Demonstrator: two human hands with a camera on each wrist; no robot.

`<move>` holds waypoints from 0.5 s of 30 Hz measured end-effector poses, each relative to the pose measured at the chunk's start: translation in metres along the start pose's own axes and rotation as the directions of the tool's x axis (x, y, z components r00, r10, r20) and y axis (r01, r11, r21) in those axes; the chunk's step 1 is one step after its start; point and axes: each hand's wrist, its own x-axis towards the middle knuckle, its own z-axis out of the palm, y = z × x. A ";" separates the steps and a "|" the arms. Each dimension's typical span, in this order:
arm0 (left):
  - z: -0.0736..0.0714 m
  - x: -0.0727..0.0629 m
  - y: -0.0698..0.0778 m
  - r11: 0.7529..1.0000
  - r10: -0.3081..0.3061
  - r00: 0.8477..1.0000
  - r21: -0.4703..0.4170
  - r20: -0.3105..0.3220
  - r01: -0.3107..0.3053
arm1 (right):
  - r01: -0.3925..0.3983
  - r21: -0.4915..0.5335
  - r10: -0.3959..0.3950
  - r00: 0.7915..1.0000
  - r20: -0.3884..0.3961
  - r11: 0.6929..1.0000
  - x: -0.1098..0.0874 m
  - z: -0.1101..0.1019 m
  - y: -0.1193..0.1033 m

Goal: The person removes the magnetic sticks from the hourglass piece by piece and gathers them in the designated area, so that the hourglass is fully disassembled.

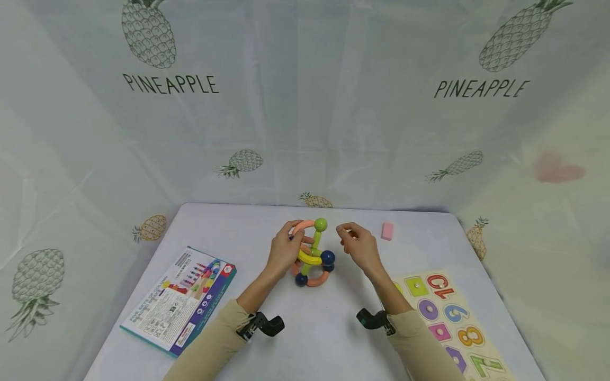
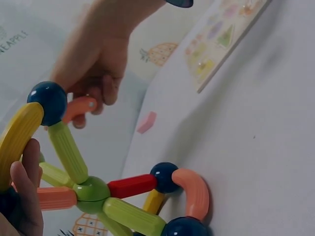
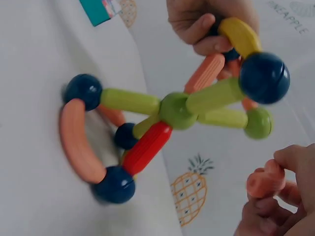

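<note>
A magnetic stick-and-ball structure stands on the table, built of green, red, yellow and orange sticks joined by dark blue and green balls. At its centre is a green ball with sticks running out from it. My left hand grips the upper part of the structure, its fingers by a yellow curved stick and a dark blue ball. To the right, my right hand pinches an orange curved stick between thumb and fingers. That stick is apart from the structure, near its upper green ball.
A printed toy box lies on the left of the table. At the right lies a number puzzle board, partly under the right forearm. A small pink block rests near the far edge. Behind hangs a pineapple-print curtain.
</note>
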 end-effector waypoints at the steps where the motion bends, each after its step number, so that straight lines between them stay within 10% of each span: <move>1: 0.000 0.000 0.000 1.000 0.000 1.000 0.002 -0.002 0.000 | -0.012 0.004 0.012 1.000 0.016 1.000 -0.001 -0.001 0.004; 7: -0.002 0.001 -0.001 1.000 -0.006 1.000 0.010 -0.010 0.006 | -0.103 0.014 0.097 0.968 0.233 0.995 -0.013 -0.006 0.027; 15: -0.006 0.004 -0.002 1.000 0.016 0.999 0.001 -0.028 -0.016 | -0.132 -0.030 0.126 0.825 0.551 0.991 -0.035 0.004 0.049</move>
